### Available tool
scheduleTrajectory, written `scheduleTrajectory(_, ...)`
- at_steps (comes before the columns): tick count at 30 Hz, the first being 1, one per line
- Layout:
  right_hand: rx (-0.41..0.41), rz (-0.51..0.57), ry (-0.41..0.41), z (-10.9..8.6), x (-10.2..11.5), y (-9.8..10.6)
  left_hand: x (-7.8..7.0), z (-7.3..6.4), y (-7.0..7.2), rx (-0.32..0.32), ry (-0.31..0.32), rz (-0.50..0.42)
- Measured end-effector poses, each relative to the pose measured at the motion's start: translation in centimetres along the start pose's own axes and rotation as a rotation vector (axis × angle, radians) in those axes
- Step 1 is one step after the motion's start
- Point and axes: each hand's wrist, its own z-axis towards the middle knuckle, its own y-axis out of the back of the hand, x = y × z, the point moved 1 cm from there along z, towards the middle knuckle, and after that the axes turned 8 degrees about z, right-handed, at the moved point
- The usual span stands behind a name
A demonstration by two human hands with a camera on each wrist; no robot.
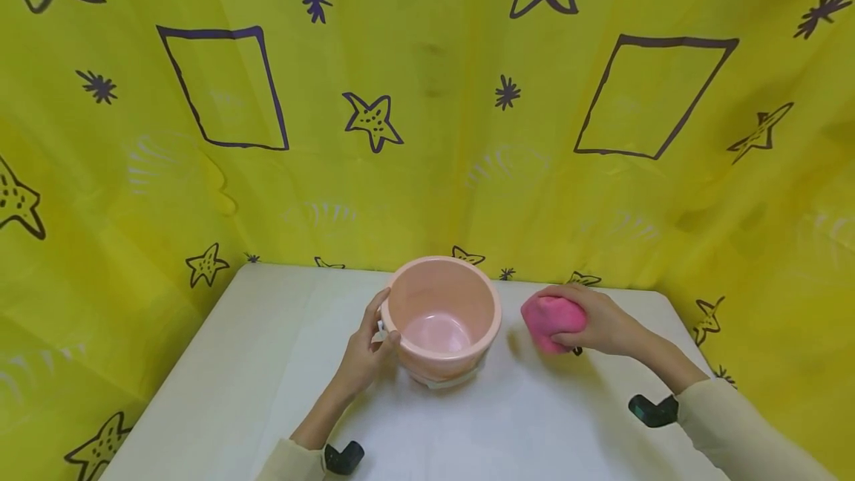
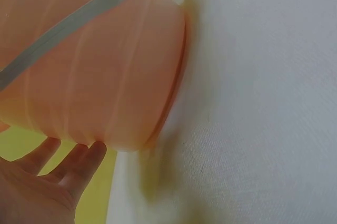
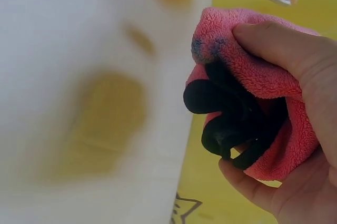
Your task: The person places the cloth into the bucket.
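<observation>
A peach-pink plastic bucket stands on the white table, its open mouth facing up and nothing visible inside. Its pale grey carrying handle hangs down against the ribbed side. My left hand holds the bucket at its left side, thumb and forefinger at the rim and other fingers against the wall. To the bucket's right, my right hand grips a bunched pink fluffy cloth above the table. Looped black fabric shows within its folds in the right wrist view, and one corner has a blue-grey mark.
The white table runs back to a yellow curtain printed with stars and frames, which also hangs along both sides. A dark wrist device sits at the left sleeve and another dark device at the right sleeve.
</observation>
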Motion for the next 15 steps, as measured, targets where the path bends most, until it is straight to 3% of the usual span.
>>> scheduleTrajectory(8,0.037,0.014,-0.03,1.0,1.1,2.2,0.3,0.0,-0.1,-0.004,0.005,-0.014)
scheduleTrajectory(15,0.056,0.105,-0.036,1.6,1.8,3.3,0.3,0.0,-0.2,-0.001,0.018,-0.002)
